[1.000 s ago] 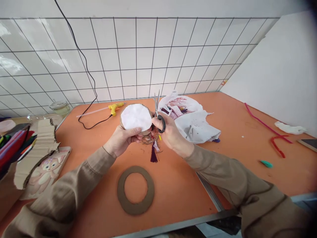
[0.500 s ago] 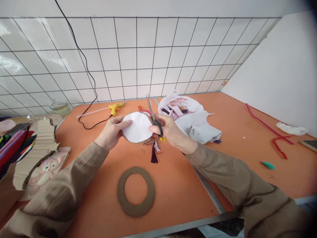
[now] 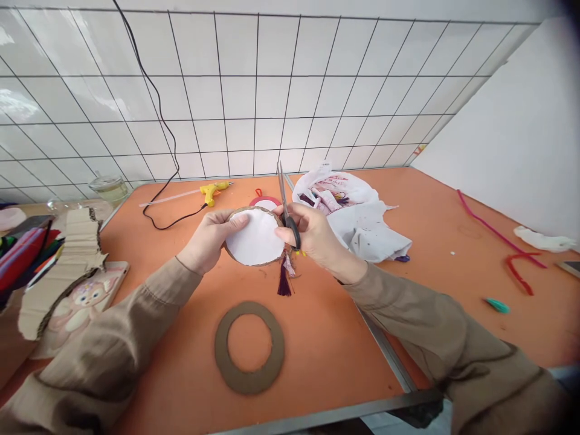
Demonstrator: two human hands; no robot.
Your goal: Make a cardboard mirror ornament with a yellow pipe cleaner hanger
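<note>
Two brown sleeves (image 3: 421, 332) reach in from the near left and near right, and between them a cardboard ring (image 3: 222, 347) lies flat on the table (image 3: 330, 350). Beyond the ring, near the middle, the left hand (image 3: 206, 241) pinches the left side of a white-faced disc (image 3: 256, 238), thumb on the white. At its right edge the right hand (image 3: 319, 238) grips scissors (image 3: 293, 232) by the dark handle, blades pointing far. A purple tassel (image 3: 284, 283) shows just nearer than the disc. On the left, torn cardboard (image 3: 81, 241) overlaps a board with a cartoon figure (image 3: 86, 299); on the right are a green piece (image 3: 497, 306), a red strip (image 3: 519, 277) and a magenta strip (image 3: 493, 223). Farther off, a white plastic bag (image 3: 371, 232) crowds the space beyond the right hand, and a yellow glue gun (image 3: 212, 193) lies beyond the left. The tabletop is orange, with a metal near edge and a metal seam (image 3: 385, 347) on the right; a white tiled wall (image 3: 235, 48) closes the far side. The left sleeve covers part of the board, fingers hide some of the scissors' handle, and whether the blades touch the disc cannot be told. A red-rimmed piece (image 3: 269, 200) is half hidden behind the disc, and the bag's contents are hard to make out.
</note>
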